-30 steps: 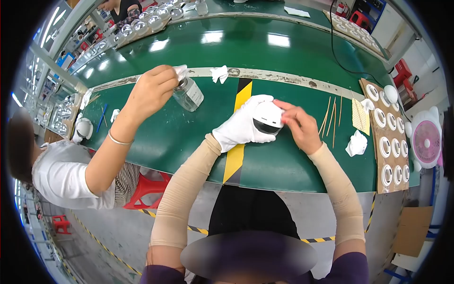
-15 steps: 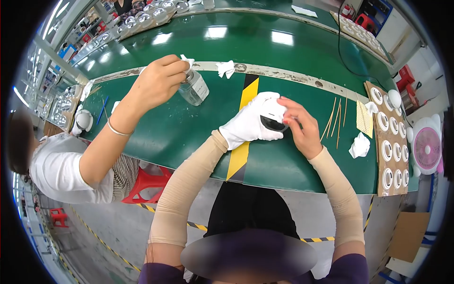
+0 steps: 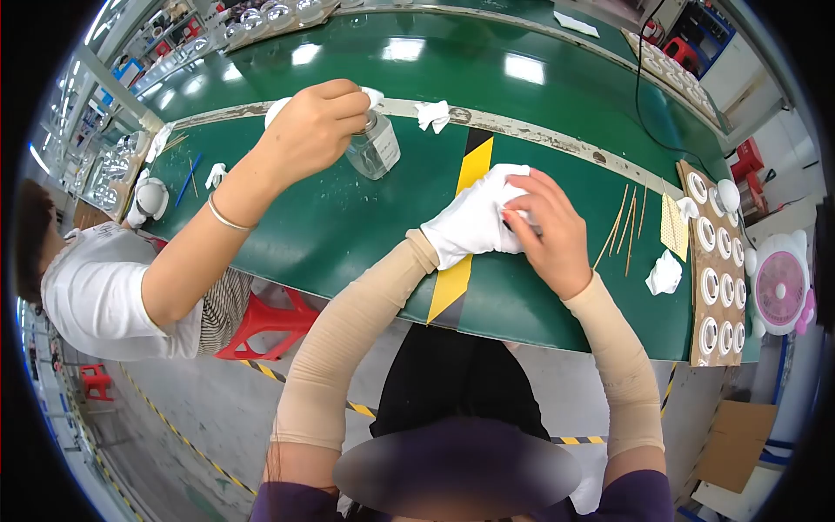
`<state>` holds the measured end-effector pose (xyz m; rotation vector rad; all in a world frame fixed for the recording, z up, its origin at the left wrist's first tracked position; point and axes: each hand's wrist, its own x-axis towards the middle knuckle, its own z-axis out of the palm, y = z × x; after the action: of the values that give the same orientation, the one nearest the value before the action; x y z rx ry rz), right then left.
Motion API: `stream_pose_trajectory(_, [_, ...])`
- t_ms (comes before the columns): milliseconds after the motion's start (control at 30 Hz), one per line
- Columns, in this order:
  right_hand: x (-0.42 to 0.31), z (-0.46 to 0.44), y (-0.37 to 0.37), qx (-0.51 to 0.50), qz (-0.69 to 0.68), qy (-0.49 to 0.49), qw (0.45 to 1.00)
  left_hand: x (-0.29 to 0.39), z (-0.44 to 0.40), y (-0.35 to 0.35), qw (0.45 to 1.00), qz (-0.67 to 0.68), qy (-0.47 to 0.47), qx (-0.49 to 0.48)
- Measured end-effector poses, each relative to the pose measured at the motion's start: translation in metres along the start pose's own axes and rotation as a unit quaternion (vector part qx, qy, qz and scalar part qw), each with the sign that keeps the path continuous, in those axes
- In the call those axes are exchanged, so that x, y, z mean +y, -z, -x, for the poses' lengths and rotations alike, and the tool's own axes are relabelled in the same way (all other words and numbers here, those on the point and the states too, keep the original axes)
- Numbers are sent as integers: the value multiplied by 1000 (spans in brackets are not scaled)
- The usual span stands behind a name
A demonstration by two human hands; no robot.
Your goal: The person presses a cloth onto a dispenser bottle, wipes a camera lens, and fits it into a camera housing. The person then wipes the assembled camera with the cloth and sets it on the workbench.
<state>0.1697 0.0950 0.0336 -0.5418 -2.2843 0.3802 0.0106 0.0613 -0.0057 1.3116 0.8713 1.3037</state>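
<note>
My left hand (image 3: 478, 216), in a white glove, is wrapped round a white and black rounded device above the green table (image 3: 365, 252), near the yellow and black tape (image 3: 450, 291). Most of the device is now hidden by my hands; only a small dark part shows between them. My bare right hand (image 3: 554, 233) is on the right side of the device, its fingers bent and close together over it. Whether those fingers pinch anything, such as a cloth, is too hidden to tell.
At the left, a co-worker's hand (image 3: 317, 130) holds a white cloth at a glass jar (image 3: 374, 150). Thin wooden sticks (image 3: 631, 230), a crumpled white cloth (image 3: 664, 273), a yellow cloth (image 3: 673, 228) and a board of white rings (image 3: 702, 335) lie right. A pink fan (image 3: 781, 283) stands beyond.
My right hand has moved further over the device, and the device has turned so that its white top and black front are largely covered. The whole view has shifted somewhat.
</note>
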Motion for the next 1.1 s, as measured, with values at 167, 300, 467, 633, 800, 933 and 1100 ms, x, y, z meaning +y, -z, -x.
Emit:
stream_pose_trajectory(167, [8, 17, 14, -6, -81, -15, 997, 8, 2, -1, 990, -136, -24, 23])
stream_pose_trajectory(300, [10, 30, 20, -3, -29, 18, 999, 10, 3, 0, 988, -149, -22, 37])
stream_pose_trajectory(467, [-4, 8, 6, -2, 45, 39, 998, 3, 2, 5, 976, -206, -56, 29])
stream_pose_trajectory(633, [3, 4, -6, 15, 42, 37, 998, 1, 1, 1, 963, -237, -115, 56])
stream_pose_trajectory(800, [15, 22, -17, 108, -68, -34, 991, 6, 6, -9, 942, -310, -60, 111])
stream_pose_trajectory(933, [6, 35, -15, 154, -244, -241, 927, 1, 7, -24, 900, -384, -77, 190])
stream_pose_trajectory(1100, [7, 47, -16, 177, -237, -206, 933, 3, 10, -28, 884, -401, -66, 233])
